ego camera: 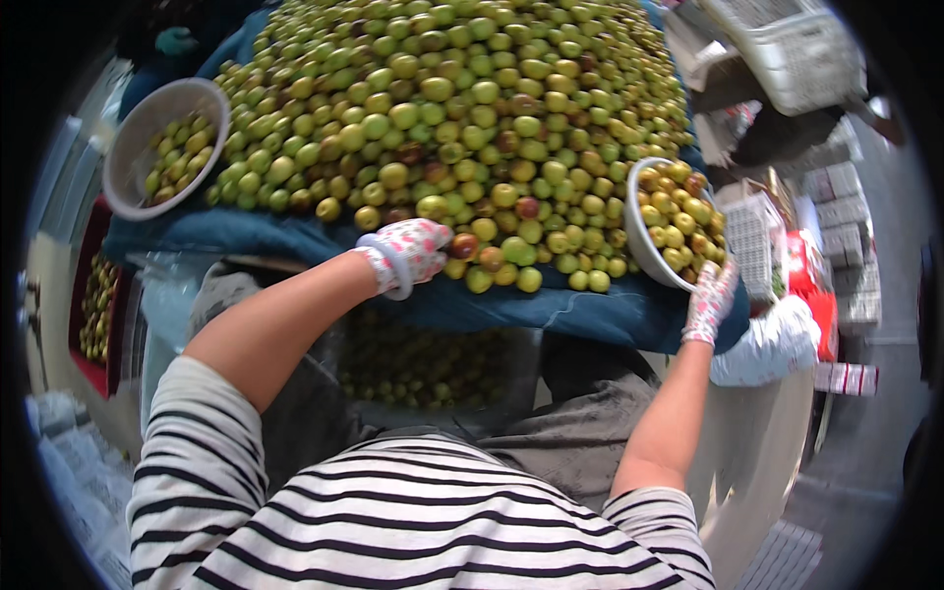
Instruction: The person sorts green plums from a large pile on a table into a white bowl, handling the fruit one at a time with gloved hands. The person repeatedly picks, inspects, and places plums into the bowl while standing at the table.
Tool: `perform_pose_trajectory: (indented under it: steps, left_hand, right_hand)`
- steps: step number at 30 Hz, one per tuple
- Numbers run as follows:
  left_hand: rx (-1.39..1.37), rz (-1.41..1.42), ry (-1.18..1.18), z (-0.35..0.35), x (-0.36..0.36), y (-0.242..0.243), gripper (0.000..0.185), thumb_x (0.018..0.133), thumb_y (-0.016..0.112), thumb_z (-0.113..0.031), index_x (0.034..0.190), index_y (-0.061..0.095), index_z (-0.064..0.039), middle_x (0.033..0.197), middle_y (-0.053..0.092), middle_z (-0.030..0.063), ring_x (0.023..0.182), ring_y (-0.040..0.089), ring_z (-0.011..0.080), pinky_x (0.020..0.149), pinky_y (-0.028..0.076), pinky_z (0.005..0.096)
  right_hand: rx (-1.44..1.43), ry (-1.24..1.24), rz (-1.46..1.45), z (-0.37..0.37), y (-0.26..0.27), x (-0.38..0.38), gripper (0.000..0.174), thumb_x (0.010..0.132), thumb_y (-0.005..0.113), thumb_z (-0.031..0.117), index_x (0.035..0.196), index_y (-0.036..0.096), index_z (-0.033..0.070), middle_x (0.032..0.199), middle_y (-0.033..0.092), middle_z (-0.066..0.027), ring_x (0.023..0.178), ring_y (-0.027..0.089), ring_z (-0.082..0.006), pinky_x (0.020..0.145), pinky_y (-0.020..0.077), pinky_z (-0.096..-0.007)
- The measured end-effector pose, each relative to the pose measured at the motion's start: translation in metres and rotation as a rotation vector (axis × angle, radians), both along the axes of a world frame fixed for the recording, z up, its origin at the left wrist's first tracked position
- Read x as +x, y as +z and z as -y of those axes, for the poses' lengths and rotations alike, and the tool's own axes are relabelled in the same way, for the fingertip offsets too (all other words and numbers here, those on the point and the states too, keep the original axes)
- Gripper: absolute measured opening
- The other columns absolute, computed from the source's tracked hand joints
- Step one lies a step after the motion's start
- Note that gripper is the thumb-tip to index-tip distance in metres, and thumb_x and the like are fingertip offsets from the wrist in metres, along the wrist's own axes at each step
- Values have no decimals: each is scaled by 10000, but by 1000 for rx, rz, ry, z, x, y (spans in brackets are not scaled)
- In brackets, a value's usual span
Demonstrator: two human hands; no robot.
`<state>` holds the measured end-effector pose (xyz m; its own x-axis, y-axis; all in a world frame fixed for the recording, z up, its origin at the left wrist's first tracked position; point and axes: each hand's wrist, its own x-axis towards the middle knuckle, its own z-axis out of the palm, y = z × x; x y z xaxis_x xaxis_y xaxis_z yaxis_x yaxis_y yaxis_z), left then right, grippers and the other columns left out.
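Note:
A large heap of green and yellow-brown jujubes [442, 133] covers the blue cloth [590, 313] before me. At the heap's front edge is my left hand [409, 251], in a pink-patterned white glove with a pale ring around the wrist. Its fingertips meet a reddish jujube [463, 245]; whether they grip it is unclear. My right hand [712, 302], gloved alike, is at the near rim of a white basin [649, 247] filled with browner jujubes [678, 214]. Its fingers point up by the rim and fruit, and I cannot tell whether they hold anything.
Another pale basin [125, 181], partly filled, stands left. Below the cloth edge is a container of jujubes [435, 376], between my knees. A red crate [92, 369] holds more fruit. White plastic crates [804, 66] and a plastic bag [774, 343] are right. Another person's gloved hand [175, 41] shows upper left.

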<state>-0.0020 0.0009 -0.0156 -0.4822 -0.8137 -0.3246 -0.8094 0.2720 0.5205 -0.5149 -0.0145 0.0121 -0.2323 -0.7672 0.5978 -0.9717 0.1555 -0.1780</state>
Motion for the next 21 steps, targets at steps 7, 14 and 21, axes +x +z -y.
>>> perform_pose_trajectory:
  steps: [7,14,21]
  left_hand:
    - [80,-18,125,-25,10,19,316,916,605,-196,1211,642,-90,1026,692,185,980,655,364,849,520,433]
    - [38,-29,79,-30,14,21,294,925,599,-191,1191,650,-78,936,705,161,899,676,343,803,531,409]
    - [122,44,51,-33,21,34,273,931,579,-179,1173,657,-80,849,705,120,753,692,280,707,540,383]
  right_hand:
    - [-22,546,282,-6,49,183,289,927,601,47,1212,649,31,1218,650,-123,1135,613,-244,1026,461,-347]
    - [233,892,227,17,11,278,230,878,657,83,1099,715,95,1055,714,-96,1007,664,-273,912,516,-370]
    - [555,775,-302,41,14,318,422,836,722,203,1243,650,117,1204,663,-123,1110,606,-319,971,489,-394]
